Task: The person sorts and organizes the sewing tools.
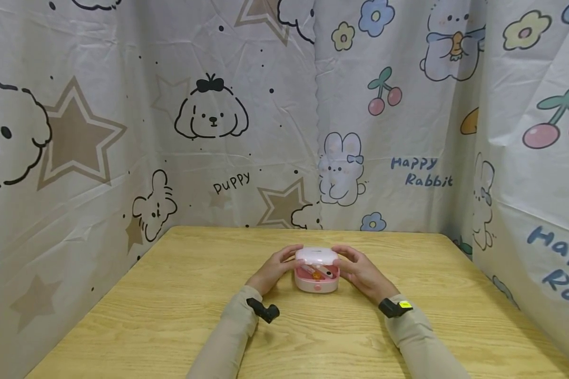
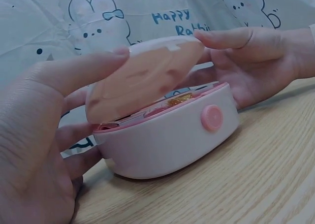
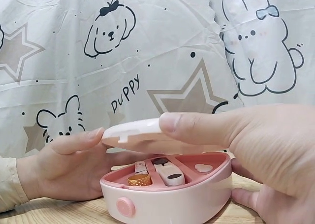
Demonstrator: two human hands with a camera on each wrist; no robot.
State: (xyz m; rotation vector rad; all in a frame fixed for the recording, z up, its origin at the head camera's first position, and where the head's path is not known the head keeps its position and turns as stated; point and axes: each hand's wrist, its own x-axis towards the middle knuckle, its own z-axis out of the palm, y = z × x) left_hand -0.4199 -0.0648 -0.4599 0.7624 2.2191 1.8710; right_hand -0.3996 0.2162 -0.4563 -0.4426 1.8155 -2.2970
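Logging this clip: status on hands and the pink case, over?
Left hand and right hand both grip the pink case, thumbs on the lid. Lid half raised; small tools inside. Bare wooden table around, nothing in the way.

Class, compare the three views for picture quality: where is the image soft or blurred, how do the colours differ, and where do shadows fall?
Head view: even, warm light, sharp, a faint shadow under the small pink plastic case. Left wrist view: cooler bluish cast, the near left hand large and soft, the pale pink hinged lid slightly blurred. Right wrist view: the right hand blurred up close, the case's inside compartments sharp.
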